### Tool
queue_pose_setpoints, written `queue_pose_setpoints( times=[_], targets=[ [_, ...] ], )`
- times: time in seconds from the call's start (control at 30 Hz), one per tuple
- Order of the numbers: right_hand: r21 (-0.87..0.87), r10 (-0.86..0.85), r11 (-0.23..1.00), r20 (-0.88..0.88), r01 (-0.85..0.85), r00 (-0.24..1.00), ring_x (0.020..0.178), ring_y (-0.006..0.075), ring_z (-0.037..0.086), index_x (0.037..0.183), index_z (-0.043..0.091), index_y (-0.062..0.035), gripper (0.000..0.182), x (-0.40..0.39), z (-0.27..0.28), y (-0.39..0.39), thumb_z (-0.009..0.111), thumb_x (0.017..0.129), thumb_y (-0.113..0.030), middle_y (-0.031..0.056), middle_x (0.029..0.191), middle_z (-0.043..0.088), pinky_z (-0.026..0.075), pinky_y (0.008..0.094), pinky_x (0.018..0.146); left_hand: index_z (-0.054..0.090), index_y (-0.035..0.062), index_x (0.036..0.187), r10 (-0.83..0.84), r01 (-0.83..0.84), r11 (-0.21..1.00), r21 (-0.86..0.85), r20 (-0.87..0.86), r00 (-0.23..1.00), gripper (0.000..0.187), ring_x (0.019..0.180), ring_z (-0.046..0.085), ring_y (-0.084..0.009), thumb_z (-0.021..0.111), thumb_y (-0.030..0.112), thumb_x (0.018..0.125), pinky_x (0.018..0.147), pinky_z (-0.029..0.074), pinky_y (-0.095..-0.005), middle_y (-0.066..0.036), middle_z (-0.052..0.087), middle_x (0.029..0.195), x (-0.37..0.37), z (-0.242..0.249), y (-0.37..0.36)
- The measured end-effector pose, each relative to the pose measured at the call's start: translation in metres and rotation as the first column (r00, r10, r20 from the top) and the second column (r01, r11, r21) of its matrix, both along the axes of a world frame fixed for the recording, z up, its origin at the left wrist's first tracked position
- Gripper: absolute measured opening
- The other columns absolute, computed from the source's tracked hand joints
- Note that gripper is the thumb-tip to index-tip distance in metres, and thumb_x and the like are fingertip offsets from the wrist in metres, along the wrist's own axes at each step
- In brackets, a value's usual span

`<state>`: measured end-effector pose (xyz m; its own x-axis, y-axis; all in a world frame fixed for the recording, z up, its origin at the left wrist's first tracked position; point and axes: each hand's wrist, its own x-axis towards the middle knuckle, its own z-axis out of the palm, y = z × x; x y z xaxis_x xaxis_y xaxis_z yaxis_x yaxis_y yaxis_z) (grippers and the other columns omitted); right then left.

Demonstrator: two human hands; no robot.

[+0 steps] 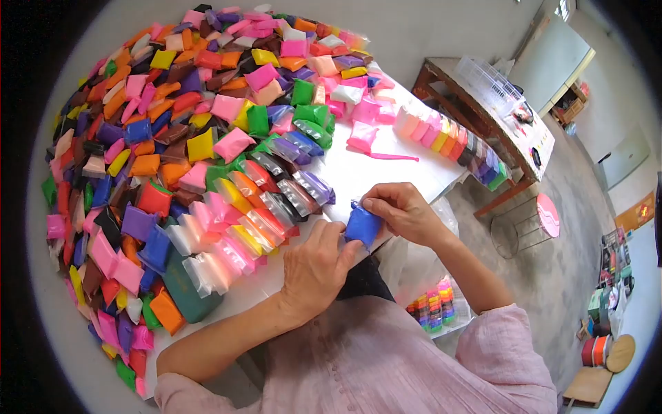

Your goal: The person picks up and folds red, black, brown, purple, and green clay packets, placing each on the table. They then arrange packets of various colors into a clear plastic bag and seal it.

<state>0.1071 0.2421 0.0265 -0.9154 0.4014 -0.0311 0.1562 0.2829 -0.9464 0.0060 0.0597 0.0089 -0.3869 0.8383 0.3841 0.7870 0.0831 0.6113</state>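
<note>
A small blue packet (363,225) in clear plastic, apparently soft clay, is held between my hands in front of my chest, by the table's near edge. My left hand (316,261) is closed on its lower left side, fingers curled and thumb along the bottom. At the upper right corner my right hand (400,212) pinches the wrapping. Just left of my hands, overlapping rows of coloured packets (238,217) lie on the white table (358,181). A pink plastic tool (393,157) rests beyond them, next to a pink packet (362,136).
A large heap of coloured packets (145,165) covers the left side of the table, partly over a dark green case (189,290). Another packet row (448,141) lines the right edge. A bin of packets (434,307) stands below; a pink stool (548,215) and wooden desk (441,76) stand right.
</note>
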Motion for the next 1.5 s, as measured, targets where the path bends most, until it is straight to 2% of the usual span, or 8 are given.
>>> queue_pose_setpoints(
  times=[0.2,0.4,0.6,0.73,1.23,1.33,1.43,1.5],
  targets=[
    [0.326,-0.064,0.939,-0.14,0.107,0.988,0.053,0.0098,0.057,0.091,0.064,0.0032,0.017,-0.004,-0.011,-0.009,0.06,0.094,-0.013,0.0048,0.065,0.061,0.045,0.0276,0.048,0.055,0.0032,0.1,-0.019,0.018,1.0,-0.023,-0.058,0.998,0.019,0.072,0.061,-0.0364,0.062,0.016,0.089,0.06,0.047,-0.0451,-0.015,0.057,0.09,-0.001,-0.003,-0.001],
    [0.674,-0.121,0.672,-0.307,0.305,0.944,0.069,0.0341,0.063,0.09,0.065,-0.0043,0.009,-0.005,-0.027,-0.024,0.063,0.088,-0.013,0.015,0.083,0.063,0.05,0.0392,0.06,0.055,0.003,0.09,-0.035,0.039,0.998,0.043,-0.084,0.996,0.009,0.069,0.06,-0.0367,0.06,0.01,0.088,0.06,0.047,-0.0454,-0.015,0.057,0.084,-0.003,-0.009,-0.001],
    [0.715,-0.064,0.542,-0.489,0.442,0.87,0.072,0.0288,0.061,0.096,0.062,-0.0046,0.023,0.026,-0.021,-0.031,0.072,0.08,-0.017,0.0113,0.089,0.058,0.049,0.0386,0.06,0.058,0.0014,0.084,0.026,-0.023,0.999,0.043,-0.082,0.996,0.007,0.071,0.061,-0.0354,0.061,0.007,0.087,0.061,0.046,-0.0437,-0.016,0.06,0.077,0.002,-0.006,-0.001],
    [0.849,0.164,0.429,-0.41,0.309,0.897,0.071,0.0239,0.057,0.093,0.06,-0.0051,0.033,0.037,-0.022,-0.043,0.079,0.071,-0.02,0.0084,0.083,0.055,0.046,0.0339,0.058,0.057,0.0019,0.086,0.01,-0.005,0.998,0.056,-0.088,0.996,0.006,0.07,0.061,-0.0356,0.06,0.007,0.088,0.06,0.046,-0.0441,-0.015,0.059,0.08,0.001,-0.009,0.0],
    [0.808,0.161,0.484,-0.46,0.336,0.873,0.055,0.0224,0.051,0.078,0.052,-0.0054,0.022,0.034,-0.046,-0.046,0.072,0.067,-0.002,0.0075,0.07,0.05,0.038,0.035,0.046,0.05,0.0033,0.089,-0.082,0.077,0.997,-0.029,-0.29,0.953,0.009,0.069,0.062,-0.0324,0.057,0.002,0.084,0.058,0.049,-0.0413,-0.014,0.053,0.082,-0.002,-0.008,0.001],
    [0.845,0.173,0.444,-0.407,0.298,0.897,0.06,0.0226,0.053,0.083,0.055,-0.0039,0.024,0.04,-0.045,-0.045,0.073,0.067,-0.004,0.0075,0.075,0.054,0.041,0.0356,0.051,0.049,0.0029,0.089,-0.104,0.1,0.995,-0.029,-0.309,0.945,0.011,0.069,0.062,-0.0307,0.057,0.0,0.083,0.058,0.049,-0.0402,-0.014,0.052,0.083,-0.002,-0.007,0.0],
    [0.872,0.148,0.34,-0.418,0.351,0.896,0.082,0.0258,0.061,0.101,0.06,0.0,0.033,0.047,-0.031,-0.05,0.072,0.071,-0.008,0.012,0.097,0.063,0.049,0.0384,0.071,0.049,0.0022,0.09,-0.125,0.124,0.992,-0.02,-0.279,0.952,0.01,0.07,0.062,-0.0313,0.057,-0.001,0.083,0.058,0.049,-0.0408,-0.015,0.052,0.085,-0.006,-0.007,-0.001],
    [0.907,0.195,0.336,-0.33,0.253,0.924,0.103,0.0278,0.059,0.113,0.06,0.0012,0.045,0.04,-0.023,-0.047,0.071,0.072,-0.014,0.0146,0.117,0.059,0.044,0.0447,0.09,0.049,0.0019,0.09,-0.127,0.123,0.992,-0.031,-0.257,0.958,0.01,0.072,0.062,-0.032,0.057,-0.001,0.083,0.059,0.05,-0.0412,-0.015,0.052,0.085,-0.005,-0.005,-0.002]
  ],
)
